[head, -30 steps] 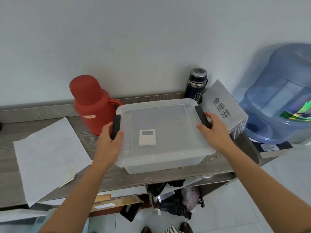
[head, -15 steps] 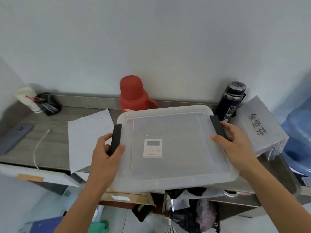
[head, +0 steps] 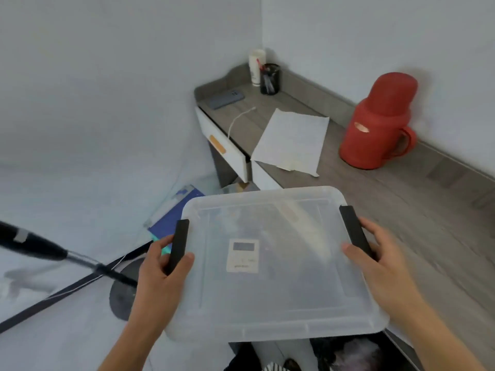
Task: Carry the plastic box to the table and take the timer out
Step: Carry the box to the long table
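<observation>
You have lifted the clear lidded plastic box [head: 273,263], white timer [head: 243,255] inside, off the grey worktop [head: 401,210] and swung left, left hand [head: 160,271] and right hand [head: 380,266] each with its grip clamped on a black latch, so carrying is underway.

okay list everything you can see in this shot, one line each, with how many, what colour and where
plastic box: one, clear with lid on, two black latches, held off the desk
timer: one, white, inside the box
thermos jug: one, red, on the desk near the wall
paper sheet: one, white, on the desk left of the jug
phone: one, grey, far end of the desk
cable: one, white, beside the phone
pen holder: one, black, far corner
cup: one, white, behind the pen holder
desk: one, grey wood
left hand: gripping left latch
right hand: gripping right latch
</observation>
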`<state>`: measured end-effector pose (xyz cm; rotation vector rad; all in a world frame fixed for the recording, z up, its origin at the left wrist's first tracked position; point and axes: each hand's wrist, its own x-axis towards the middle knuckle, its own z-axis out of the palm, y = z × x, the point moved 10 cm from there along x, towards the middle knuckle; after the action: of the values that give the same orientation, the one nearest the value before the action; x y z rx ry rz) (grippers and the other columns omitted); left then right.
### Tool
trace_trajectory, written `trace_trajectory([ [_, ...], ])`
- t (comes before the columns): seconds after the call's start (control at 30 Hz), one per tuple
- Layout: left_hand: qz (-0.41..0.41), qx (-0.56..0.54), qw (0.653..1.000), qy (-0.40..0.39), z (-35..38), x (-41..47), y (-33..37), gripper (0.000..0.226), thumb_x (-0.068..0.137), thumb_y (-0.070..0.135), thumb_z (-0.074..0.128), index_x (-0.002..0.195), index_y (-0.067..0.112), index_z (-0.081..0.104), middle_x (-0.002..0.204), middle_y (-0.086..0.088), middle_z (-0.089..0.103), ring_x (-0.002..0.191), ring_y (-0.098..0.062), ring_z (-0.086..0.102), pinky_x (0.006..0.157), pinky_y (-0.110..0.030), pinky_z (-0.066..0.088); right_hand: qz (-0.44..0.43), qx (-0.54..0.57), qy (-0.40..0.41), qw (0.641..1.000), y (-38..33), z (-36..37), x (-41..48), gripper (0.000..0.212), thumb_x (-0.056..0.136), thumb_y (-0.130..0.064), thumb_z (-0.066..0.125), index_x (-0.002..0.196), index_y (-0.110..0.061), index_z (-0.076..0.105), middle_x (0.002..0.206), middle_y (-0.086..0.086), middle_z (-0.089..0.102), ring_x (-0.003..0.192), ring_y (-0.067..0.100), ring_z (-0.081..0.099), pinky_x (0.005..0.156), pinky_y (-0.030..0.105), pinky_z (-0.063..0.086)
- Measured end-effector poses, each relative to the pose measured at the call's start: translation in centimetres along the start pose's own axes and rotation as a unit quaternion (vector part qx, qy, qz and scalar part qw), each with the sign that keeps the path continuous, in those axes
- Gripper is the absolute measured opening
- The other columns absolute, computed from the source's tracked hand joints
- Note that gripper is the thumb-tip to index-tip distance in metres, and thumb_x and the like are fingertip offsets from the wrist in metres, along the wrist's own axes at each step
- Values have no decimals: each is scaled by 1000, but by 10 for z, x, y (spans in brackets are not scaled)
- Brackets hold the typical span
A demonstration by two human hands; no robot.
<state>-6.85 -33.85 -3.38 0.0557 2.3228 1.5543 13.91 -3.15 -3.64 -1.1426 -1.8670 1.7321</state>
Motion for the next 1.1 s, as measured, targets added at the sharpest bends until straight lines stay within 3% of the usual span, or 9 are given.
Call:
trace_trajectory([
  [0.07,-25,-14,998,54,-46,-22,-27,36,87,14,63,120,22,53,90,-6,71,77,-23,66,63,-32,49,-2,-17,-63,998,3,42,-9,51,87,-17,64,132,-35,48,97,0,71,74,12,72,63,33,53],
  [0.23,-74,-39,982,171,-150,-83,-93,33,86,14,64,117,24,55,82,-15,72,66,-28,63,59,-37,50,-36,-40,-187,981,-8,148,-49,45,89,-7,61,123,-32,49,98,-6,65,66,-10,65,51,10,49],
  [0.33,-106,-57,967,224,-204,-118,-134,35,86,14,64,119,21,55,84,-24,69,63,-29,55,60,-37,45,-53,-66,-248,965,-11,212,-79,45,88,-10,63,119,-39,49,112,-6,66,88,1,68,68,22,53],
  [0.43,-131,-84,952,265,-265,-156,-174,31,87,16,63,115,26,55,88,-33,64,65,-29,52,62,-38,43,-75,-104,-299,946,-14,286,-121,43,88,-13,64,124,-32,49,102,-18,63,77,-5,67,63,17,47],
  [0.63,-166,-107,910,365,-393,-232,-239,28,86,19,63,108,35,55,90,-34,63,67,-26,48,63,-37,39,-105,-153,-404,896,-5,432,-225,48,87,-16,65,131,-26,49,85,1,66,66,11,62,59,23,45],
  [0.8,-194,-143,869,431,-463,-272,-285,30,86,16,65,110,32,57,91,-32,65,67,-25,47,64,-36,38,-111,-180,-472,856,-4,532,-286,47,88,-11,64,130,-24,49,76,0,62,47,-7,56,45,4,39],
  [0.9,-206,-165,845,464,-497,-275,-311,32,86,15,64,116,26,55,93,-29,68,68,-28,51,63,-36,41,-119,-198,-504,832,-5,597,-307,47,87,-11,65,130,-23,50,83,0,64,51,-12,57,46,2,39],
  [1.0,-217,-169,819,504,-539,-266,-334,33,86,17,65,116,26,55,89,-24,71,74,-48,59,70,-51,52,-130,-203,-536,809,-6,671,-323,45,87,-11,65,128,-24,52,91,-6,65,62,-15,60,56,8,44],
  [1.1,-225,-181,791,540,-589,-251,-353,34,86,17,65,117,28,54,85,-16,73,87,-47,64,79,-58,52,-135,-193,-574,784,-14,757,-341,45,87,-12,65,128,-27,52,101,-13,66,78,-16,62,68,15,43],
])
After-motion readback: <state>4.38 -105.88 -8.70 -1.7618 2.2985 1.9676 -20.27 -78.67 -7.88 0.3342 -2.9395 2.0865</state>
